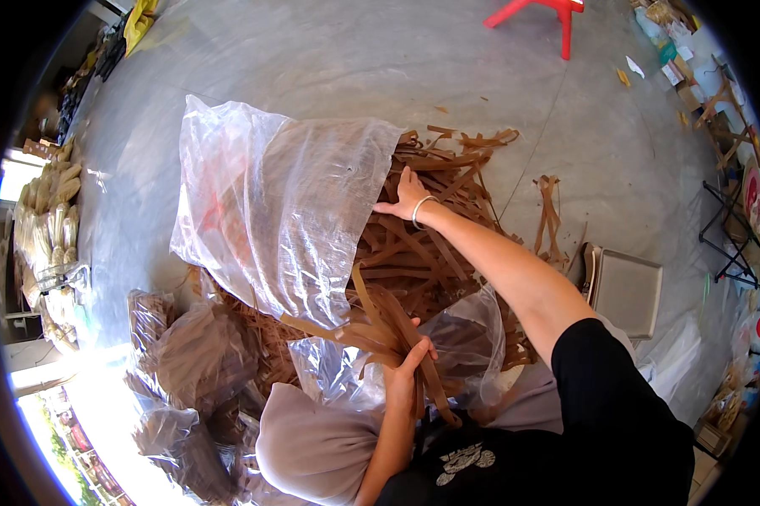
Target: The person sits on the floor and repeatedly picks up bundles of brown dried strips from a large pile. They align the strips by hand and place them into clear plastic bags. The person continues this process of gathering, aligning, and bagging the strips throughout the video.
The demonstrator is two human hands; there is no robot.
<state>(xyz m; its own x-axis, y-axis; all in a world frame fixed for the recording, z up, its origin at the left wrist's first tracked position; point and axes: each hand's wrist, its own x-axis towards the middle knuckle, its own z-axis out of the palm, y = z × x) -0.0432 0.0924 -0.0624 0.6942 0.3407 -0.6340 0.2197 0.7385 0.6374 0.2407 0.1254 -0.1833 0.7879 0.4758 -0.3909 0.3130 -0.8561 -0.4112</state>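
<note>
Strips (pixel 390 336) in left fingers (pixel 414 355)

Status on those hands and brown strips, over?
Left hand gripping brown strips. Right hand spread at edge of clear plastic. Plastic partly covers strip pile.

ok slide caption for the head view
Left hand grips brown strips; right hand at the clear plastic's edge.

A workshop; grey floor (pixel 329 72), heaped brown strips (pixel 409 253), bagged bundles (pixel 201 347).
</note>
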